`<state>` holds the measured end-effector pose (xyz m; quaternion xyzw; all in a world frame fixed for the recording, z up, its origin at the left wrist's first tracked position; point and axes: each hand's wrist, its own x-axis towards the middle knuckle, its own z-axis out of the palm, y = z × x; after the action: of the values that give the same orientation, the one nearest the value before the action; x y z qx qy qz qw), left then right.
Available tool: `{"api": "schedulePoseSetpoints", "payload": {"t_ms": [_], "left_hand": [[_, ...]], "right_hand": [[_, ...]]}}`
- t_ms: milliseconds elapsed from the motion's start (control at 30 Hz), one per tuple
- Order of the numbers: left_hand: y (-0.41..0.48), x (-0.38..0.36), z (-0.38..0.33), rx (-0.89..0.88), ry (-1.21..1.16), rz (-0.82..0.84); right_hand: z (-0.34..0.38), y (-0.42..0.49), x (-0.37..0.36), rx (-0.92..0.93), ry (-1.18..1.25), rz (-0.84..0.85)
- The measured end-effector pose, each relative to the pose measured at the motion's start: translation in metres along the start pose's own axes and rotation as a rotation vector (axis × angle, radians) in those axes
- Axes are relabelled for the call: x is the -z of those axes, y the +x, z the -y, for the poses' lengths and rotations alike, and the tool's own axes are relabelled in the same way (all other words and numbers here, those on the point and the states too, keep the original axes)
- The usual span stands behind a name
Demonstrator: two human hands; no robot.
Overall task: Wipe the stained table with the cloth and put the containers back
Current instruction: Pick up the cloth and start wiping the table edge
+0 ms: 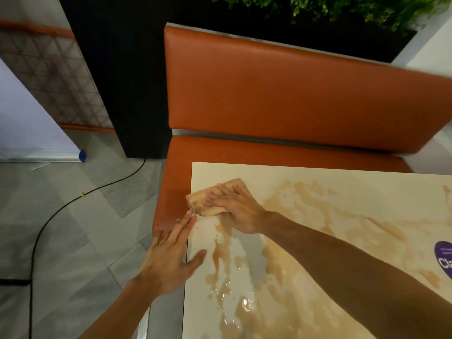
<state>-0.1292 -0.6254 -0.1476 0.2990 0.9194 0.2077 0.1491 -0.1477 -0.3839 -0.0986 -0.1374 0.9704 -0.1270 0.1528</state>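
Note:
A cream table (330, 182) carries wide brown liquid stains (305, 206) and wet puddles near its left side. A tan folded cloth (208, 196) lies at the table's far left corner, partly over the edge. My right hand (234, 209) presses flat on the cloth with fingers spread. My left hand (171, 255) is open at the table's left edge just below the cloth, fingers together and held beside the edge, thumb resting on the tabletop. No containers are in view.
An orange padded bench (293, 94) stands behind the table, with a black planter of green plants (342, 8) above it. A black cable (73, 206) runs over the grey tiled floor at left. A purple round sticker (444, 260) sits at the table's right edge.

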Motion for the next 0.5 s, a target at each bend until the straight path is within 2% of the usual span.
{"api": "schedulePoseSetpoints", "payload": {"t_ms": [233, 500], "left_hand": [[-0.001, -0.005, 0.000, 0.003, -0.036, -0.017], [-0.001, -0.003, -0.003, -0.001, -0.049, 0.002]], "right_hand": [[-0.021, -0.039, 0.009, 0.103, -0.006, 0.058], [-0.024, -0.085, 0.001, 0.017, 0.167, 0.013]]}}
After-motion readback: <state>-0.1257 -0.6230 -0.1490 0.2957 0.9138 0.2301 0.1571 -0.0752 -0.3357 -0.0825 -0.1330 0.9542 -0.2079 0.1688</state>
